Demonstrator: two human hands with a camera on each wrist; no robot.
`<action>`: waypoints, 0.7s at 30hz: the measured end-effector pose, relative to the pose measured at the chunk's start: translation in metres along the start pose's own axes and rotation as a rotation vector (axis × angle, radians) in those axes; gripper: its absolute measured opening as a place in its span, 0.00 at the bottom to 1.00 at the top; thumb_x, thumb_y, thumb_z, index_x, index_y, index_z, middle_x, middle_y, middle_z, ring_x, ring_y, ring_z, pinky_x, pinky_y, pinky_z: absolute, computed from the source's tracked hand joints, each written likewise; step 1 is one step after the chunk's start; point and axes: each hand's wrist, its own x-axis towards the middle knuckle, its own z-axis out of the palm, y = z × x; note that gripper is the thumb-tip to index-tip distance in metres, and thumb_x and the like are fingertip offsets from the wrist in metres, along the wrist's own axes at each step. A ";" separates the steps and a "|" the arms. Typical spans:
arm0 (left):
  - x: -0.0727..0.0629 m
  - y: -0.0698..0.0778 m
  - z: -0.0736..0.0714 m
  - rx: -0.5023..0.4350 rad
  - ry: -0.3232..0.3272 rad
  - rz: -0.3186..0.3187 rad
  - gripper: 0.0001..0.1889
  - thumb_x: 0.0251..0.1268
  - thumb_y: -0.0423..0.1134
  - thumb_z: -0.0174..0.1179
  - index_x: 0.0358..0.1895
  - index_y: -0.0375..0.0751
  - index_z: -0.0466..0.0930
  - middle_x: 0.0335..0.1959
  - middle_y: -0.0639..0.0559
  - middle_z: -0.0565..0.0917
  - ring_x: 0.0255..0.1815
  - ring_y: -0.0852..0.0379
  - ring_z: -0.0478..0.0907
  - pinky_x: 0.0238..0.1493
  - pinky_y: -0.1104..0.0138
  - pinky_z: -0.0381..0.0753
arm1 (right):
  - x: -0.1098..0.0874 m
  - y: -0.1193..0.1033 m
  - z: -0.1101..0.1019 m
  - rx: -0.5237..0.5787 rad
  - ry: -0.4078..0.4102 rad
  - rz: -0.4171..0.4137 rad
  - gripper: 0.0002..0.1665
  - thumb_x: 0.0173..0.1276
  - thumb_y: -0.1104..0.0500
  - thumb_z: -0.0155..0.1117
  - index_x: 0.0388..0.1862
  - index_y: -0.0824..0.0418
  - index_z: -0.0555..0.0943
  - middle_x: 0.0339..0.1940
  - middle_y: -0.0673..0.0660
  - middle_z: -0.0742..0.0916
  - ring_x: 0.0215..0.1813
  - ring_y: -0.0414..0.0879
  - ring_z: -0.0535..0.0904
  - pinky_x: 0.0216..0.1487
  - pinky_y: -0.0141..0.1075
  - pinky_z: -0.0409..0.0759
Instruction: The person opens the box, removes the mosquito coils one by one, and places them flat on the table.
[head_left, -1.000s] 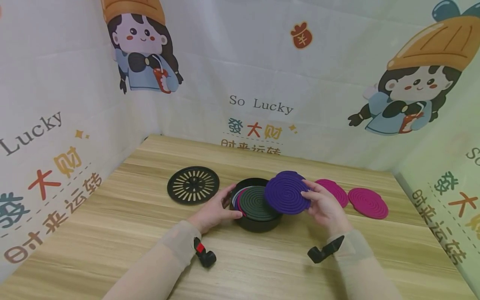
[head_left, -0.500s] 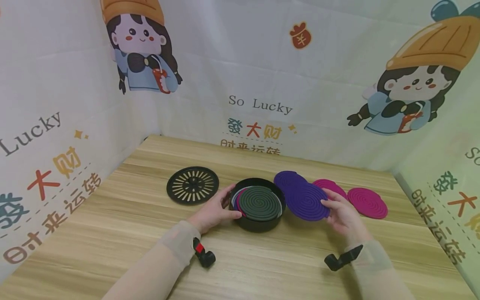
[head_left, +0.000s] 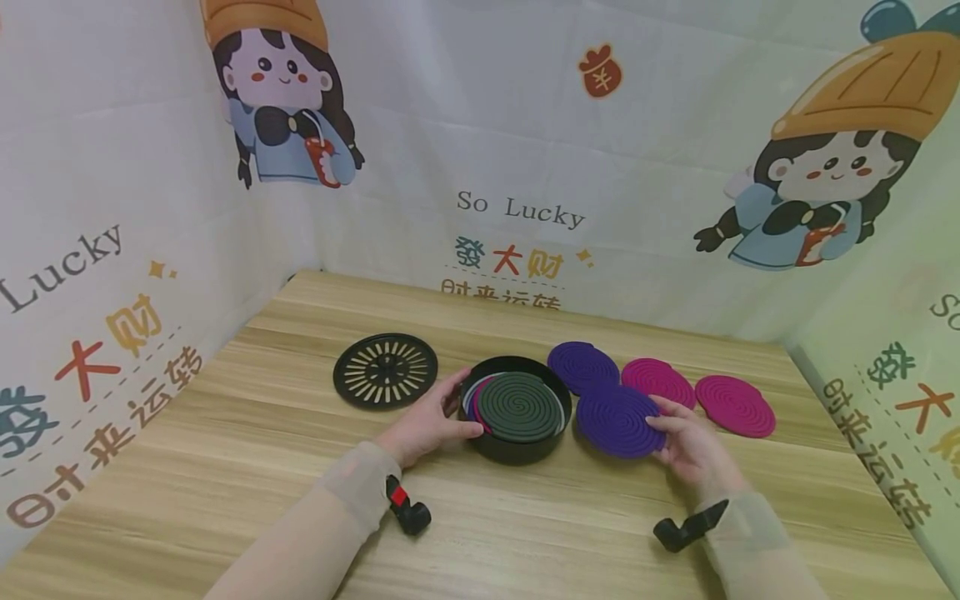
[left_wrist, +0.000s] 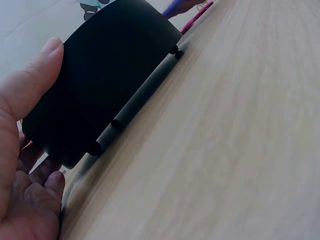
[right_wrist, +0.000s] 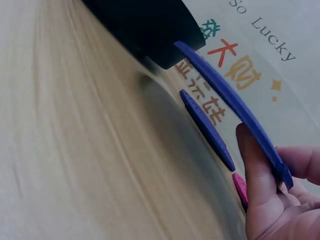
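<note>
In the head view, a round black mosquito coil holder (head_left: 517,452) stands on the table. A dark green mosquito coil (head_left: 519,407) lies in it over pink, purple and pale ones. My left hand (head_left: 426,427) grips the holder's left side, thumb at the front; the left wrist view shows the thumb on the black wall (left_wrist: 110,75). My right hand (head_left: 693,448) pinches a purple mosquito coil (head_left: 617,422) by its right edge, just right of the holder. In the right wrist view this purple coil (right_wrist: 230,100) is tilted and held above the table.
A second purple coil (head_left: 581,365) lies flat behind the held one. Two pink coils, a nearer-in one (head_left: 652,379) and an outer one (head_left: 737,406), lie to the right. The slotted black lid (head_left: 386,372) lies left of the holder. Printed cloth (head_left: 420,125) hangs around the table (head_left: 510,542).
My right hand has carried the purple coil from over the holder's right edge to the right and lower, nearer the table. My left hand and the holder have stayed put.
</note>
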 end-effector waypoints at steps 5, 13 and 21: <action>-0.001 0.000 0.000 -0.005 -0.004 -0.004 0.52 0.49 0.35 0.74 0.76 0.47 0.51 0.77 0.44 0.49 0.76 0.46 0.49 0.73 0.59 0.53 | 0.002 0.004 -0.001 -0.075 0.028 0.030 0.20 0.71 0.73 0.46 0.43 0.49 0.76 0.33 0.47 0.86 0.31 0.38 0.83 0.34 0.29 0.83; -0.002 0.003 0.000 -0.010 -0.015 -0.002 0.51 0.50 0.34 0.73 0.77 0.46 0.51 0.77 0.43 0.49 0.76 0.45 0.48 0.73 0.57 0.53 | 0.006 0.008 0.002 -0.206 0.075 0.048 0.18 0.71 0.71 0.49 0.54 0.53 0.68 0.32 0.45 0.85 0.30 0.36 0.82 0.33 0.29 0.82; -0.002 0.003 0.000 -0.009 -0.010 -0.006 0.51 0.50 0.33 0.73 0.77 0.45 0.50 0.77 0.42 0.49 0.76 0.44 0.49 0.73 0.57 0.53 | 0.004 0.006 0.009 -0.442 0.175 0.036 0.27 0.70 0.67 0.51 0.66 0.70 0.59 0.35 0.45 0.80 0.32 0.36 0.77 0.33 0.31 0.79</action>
